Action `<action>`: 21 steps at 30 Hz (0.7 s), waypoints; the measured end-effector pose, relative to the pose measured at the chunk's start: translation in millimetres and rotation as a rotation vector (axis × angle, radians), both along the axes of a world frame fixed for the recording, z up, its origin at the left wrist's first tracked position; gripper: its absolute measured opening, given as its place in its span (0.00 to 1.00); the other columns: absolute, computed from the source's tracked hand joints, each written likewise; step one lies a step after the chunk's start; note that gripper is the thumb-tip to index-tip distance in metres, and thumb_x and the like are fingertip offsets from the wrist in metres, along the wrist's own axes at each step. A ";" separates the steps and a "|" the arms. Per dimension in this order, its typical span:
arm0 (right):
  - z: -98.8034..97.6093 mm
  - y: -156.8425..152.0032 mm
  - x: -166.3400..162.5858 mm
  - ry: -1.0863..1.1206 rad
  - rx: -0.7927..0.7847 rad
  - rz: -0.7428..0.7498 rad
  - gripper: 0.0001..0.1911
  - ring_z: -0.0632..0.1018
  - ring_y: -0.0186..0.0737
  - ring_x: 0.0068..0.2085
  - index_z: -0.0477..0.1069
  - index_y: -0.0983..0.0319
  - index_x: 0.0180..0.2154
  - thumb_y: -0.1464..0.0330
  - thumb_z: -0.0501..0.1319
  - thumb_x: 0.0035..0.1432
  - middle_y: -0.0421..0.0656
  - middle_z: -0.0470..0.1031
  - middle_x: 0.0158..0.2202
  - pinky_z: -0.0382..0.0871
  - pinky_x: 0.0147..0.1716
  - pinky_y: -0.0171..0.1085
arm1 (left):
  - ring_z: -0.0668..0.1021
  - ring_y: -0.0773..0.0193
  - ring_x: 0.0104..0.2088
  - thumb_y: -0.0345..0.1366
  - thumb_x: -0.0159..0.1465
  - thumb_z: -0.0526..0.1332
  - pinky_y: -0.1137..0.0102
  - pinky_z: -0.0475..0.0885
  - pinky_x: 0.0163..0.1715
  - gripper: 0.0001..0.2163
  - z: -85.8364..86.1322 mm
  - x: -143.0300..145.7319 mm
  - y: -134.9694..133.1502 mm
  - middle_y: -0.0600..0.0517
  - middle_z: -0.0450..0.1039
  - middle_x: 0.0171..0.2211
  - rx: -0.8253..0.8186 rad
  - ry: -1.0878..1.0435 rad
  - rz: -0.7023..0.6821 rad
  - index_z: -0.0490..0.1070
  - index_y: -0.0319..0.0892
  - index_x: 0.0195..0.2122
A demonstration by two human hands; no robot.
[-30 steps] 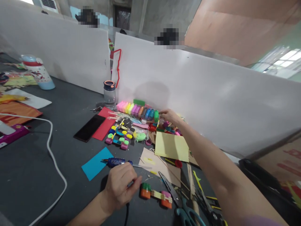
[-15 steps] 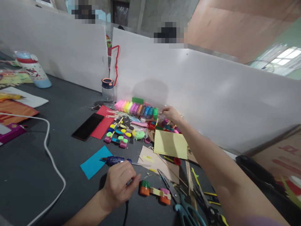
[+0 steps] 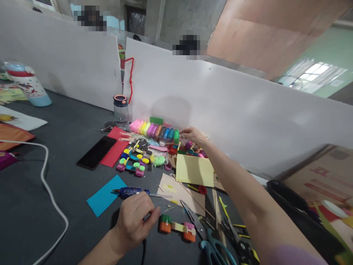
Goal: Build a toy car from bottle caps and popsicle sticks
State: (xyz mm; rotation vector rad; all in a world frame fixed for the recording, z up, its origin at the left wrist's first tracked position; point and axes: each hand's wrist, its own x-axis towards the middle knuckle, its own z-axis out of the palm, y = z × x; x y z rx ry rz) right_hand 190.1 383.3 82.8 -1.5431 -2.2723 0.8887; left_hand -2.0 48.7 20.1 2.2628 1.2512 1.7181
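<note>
My left hand (image 3: 136, 219) is closed around the handle of a blue hot glue gun (image 3: 129, 192), whose nozzle points left over a blue paper sheet (image 3: 106, 195). A clear glue stick (image 3: 161, 195) juts from its back. Just right of that hand lies a small car-like piece (image 3: 178, 227) with green, orange and pink wheels joined by wooden strips. My right hand (image 3: 194, 135) is stretched forward, fingers extended at the right end of a row of colored clay packs (image 3: 157, 130). Its fingertips are close to the green pack; whether they touch the clear wrapping I cannot tell.
Large scissors (image 3: 197, 224) and a second cutting tool (image 3: 239, 243) lie front right. Yellow paper (image 3: 195, 170), several small wheeled pieces (image 3: 134, 162), a phone (image 3: 96, 152) and a clear bottle (image 3: 120, 110) stand or lie beyond. White boards (image 3: 234, 99) close off the back.
The view has shifted slightly to the right. My right fingers have straightened a little toward the clay packs. My left hand keeps its place on the glue gun.
</note>
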 end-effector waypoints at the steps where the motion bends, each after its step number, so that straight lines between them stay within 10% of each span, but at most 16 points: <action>1: 0.0 0.4 -0.1 -0.002 -0.006 0.009 0.19 0.77 0.47 0.50 0.71 0.63 0.54 0.61 0.63 0.65 0.47 0.73 0.55 0.76 0.47 0.48 | 0.65 0.64 0.23 0.20 0.63 0.58 0.68 0.58 0.24 0.12 -0.3 -0.1 0.2 0.55 0.64 0.21 0.000 0.001 0.001 0.60 0.45 0.30; 14: 0.7 -8.7 -4.6 0.001 0.013 0.042 0.17 0.77 0.47 0.50 0.72 0.61 0.52 0.60 0.61 0.66 0.46 0.73 0.55 0.76 0.48 0.47 | 0.80 0.56 0.33 0.31 0.66 0.59 0.63 0.77 0.30 0.05 34.0 2.0 8.8 0.48 0.77 0.33 -0.179 -0.066 0.227 0.69 0.48 0.41; 21: -7.9 -9.2 -8.5 0.038 0.031 -0.005 0.20 0.77 0.50 0.50 0.71 0.64 0.54 0.60 0.63 0.65 0.45 0.73 0.54 0.76 0.48 0.49 | 0.74 0.52 0.59 0.33 0.65 0.59 0.56 0.68 0.62 0.16 79.7 2.3 120.6 0.45 0.74 0.57 -0.455 0.078 0.169 0.72 0.41 0.54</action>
